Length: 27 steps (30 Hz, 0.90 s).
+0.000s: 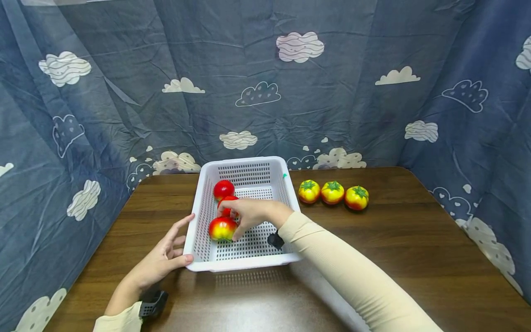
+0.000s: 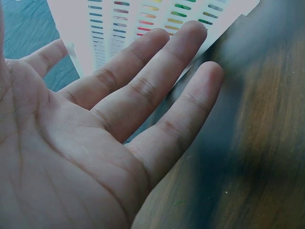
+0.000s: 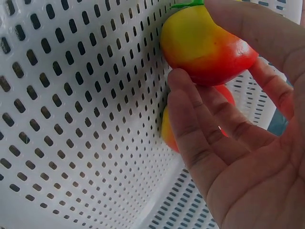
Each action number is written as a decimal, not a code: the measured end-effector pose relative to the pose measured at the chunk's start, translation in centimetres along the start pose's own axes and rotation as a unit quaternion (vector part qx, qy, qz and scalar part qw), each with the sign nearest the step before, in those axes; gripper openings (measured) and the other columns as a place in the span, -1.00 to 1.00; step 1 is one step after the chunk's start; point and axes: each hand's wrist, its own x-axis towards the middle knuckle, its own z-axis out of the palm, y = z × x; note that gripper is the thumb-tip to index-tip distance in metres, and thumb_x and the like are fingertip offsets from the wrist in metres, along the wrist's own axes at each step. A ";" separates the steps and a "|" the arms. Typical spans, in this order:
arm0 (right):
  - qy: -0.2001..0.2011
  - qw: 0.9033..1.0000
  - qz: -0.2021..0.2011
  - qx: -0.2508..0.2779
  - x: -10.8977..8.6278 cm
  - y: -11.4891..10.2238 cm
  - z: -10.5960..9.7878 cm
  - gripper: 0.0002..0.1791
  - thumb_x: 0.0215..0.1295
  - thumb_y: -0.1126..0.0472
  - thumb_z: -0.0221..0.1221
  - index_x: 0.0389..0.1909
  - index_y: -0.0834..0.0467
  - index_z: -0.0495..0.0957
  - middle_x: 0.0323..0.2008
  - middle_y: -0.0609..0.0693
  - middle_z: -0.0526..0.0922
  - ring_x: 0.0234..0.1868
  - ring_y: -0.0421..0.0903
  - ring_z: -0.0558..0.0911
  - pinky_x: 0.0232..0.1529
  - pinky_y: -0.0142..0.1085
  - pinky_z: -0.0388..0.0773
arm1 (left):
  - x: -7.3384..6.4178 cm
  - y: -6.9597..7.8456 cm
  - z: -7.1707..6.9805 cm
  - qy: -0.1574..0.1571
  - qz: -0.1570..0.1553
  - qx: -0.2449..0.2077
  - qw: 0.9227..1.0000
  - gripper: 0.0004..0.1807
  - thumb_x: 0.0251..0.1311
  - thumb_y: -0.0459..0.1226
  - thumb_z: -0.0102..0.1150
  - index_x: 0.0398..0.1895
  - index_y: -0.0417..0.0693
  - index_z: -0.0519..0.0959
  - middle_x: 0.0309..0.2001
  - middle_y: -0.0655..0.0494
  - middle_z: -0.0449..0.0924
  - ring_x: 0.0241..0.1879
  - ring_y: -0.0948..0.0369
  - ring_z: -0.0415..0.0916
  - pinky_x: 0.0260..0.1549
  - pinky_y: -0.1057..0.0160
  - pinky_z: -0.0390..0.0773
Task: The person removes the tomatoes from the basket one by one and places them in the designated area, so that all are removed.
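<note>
A: Trying to work out the grip here. Actually holding anything with the right hand (image 1: 250, 213), or just poking about?

B: Definitely holding. Pinching the front tomato (image 1: 222, 228) between thumb and fingers, down inside the white basket (image 1: 244, 264), right by its left wall. Hard to tell about actual contact with the wall, though. Much clearer from the right wrist — thumb on one side, fingers curled round the other

A: And with the left hand (image 1: 159, 256)?

B: Not clutching a thing. Just touching the basket's left rim with a fingertip and the near corner with the thumb, fingers fairly straight and spread

A: Thoughts on handling? Looks pretty shiny

B: Yeah, glossy all over, so likely a bit slippery. Looks fake too — guessing light, stiff and hard to bruise. Could easily roll out of a sloppy pinch. Best to grab round the fat middle, thumb opposite fingers, and skip the green leafy top (image 3: 189, 4), probably too flimsy to lift by

A: Tight for space in there?

B: A bit. Lined up along the same wall with two more tomatoes (image 1: 223, 189) farther back, so worth sliding fingers into the gap without nudging the neighbour. Way easier to reach round the three yellow-topped tomatoes (image 1: 332, 192), out on the wooden table (image 1: 415, 240) to the right
</note>
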 end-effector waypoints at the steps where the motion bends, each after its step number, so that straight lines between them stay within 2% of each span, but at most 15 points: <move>1: 0.000 1.000 0.001 -0.001 0.0 0.0 0.0 -0.27 0.16 0.21 0.60 0.31 -0.02 0.47 0.17 0.02 0.66 0.15 -0.04 0.61 0.22 -0.26 0.62 | 0.0 0.0 0.0 -0.001 0.002 -0.001 1.000 0.01 0.46 -0.39 0.25 0.77 0.09 -0.15 0.41 -0.71 0.22 0.10 0.14 0.77 -0.03 0.17 0.79; 6: -0.004 1.000 0.021 0.007 0.0 0.0 0.2 -0.26 0.16 0.17 0.60 0.32 -0.06 0.47 0.16 0.01 0.67 0.18 -0.05 0.62 0.26 -0.21 0.64 | 0.0 0.0 0.2 -0.003 0.013 -0.002 1.000 0.00 0.46 -0.39 0.25 0.77 0.12 -0.13 0.40 -0.76 0.21 0.12 0.16 0.76 -0.04 0.15 0.80; 10: -0.020 0.999 0.034 0.019 0.0 0.1 0.4 -0.31 0.15 0.16 0.61 0.27 -0.06 0.51 0.14 -0.02 0.66 0.18 -0.09 0.59 0.26 -0.23 0.63 | -0.2 0.1 0.4 0.002 0.001 0.000 1.000 0.00 0.45 -0.38 0.25 0.77 0.13 -0.13 0.42 -0.75 0.20 0.12 0.19 0.75 -0.04 0.15 0.79; 13: -0.026 0.999 0.029 0.023 0.0 0.2 0.5 -0.34 0.15 0.17 0.60 0.25 -0.03 0.53 0.09 -0.01 0.66 0.15 -0.09 0.58 0.22 -0.26 0.62 | -0.3 0.3 0.4 0.007 -0.011 -0.001 1.000 0.01 0.45 -0.37 0.26 0.77 0.16 -0.13 0.43 -0.72 0.19 0.11 0.20 0.75 -0.04 0.16 0.79; 17: -0.022 0.999 0.027 0.012 0.1 0.4 0.5 -0.34 0.16 0.14 0.60 0.25 -0.05 0.53 0.03 -0.03 0.65 0.11 -0.09 0.58 0.14 -0.29 0.61 | -0.3 0.5 0.4 0.005 -0.005 0.001 1.000 0.00 0.46 -0.36 0.26 0.77 0.19 -0.12 0.44 -0.74 0.17 0.12 0.19 0.75 -0.04 0.16 0.79; 24: -0.024 0.999 0.011 0.031 0.0 0.6 0.2 -0.24 0.25 0.08 0.54 0.44 -0.10 0.45 0.21 -0.09 0.58 0.10 -0.09 0.57 0.12 -0.31 0.61 | -0.1 0.6 0.4 0.002 -0.001 0.003 1.000 0.00 0.46 -0.39 0.24 0.77 0.20 -0.12 0.44 -0.74 0.17 0.13 0.20 0.75 -0.04 0.15 0.79; 27: -0.032 0.998 0.002 0.063 -0.1 0.6 0.1 -0.30 0.33 0.10 0.48 0.45 -0.10 0.45 0.19 -0.04 0.59 -0.02 -0.04 0.67 0.09 -0.23 0.71 | 0.0 0.5 0.3 0.001 -0.001 0.004 1.000 0.00 0.46 -0.39 0.24 0.77 0.17 -0.13 0.45 -0.74 0.16 0.14 0.20 0.75 -0.03 0.15 0.79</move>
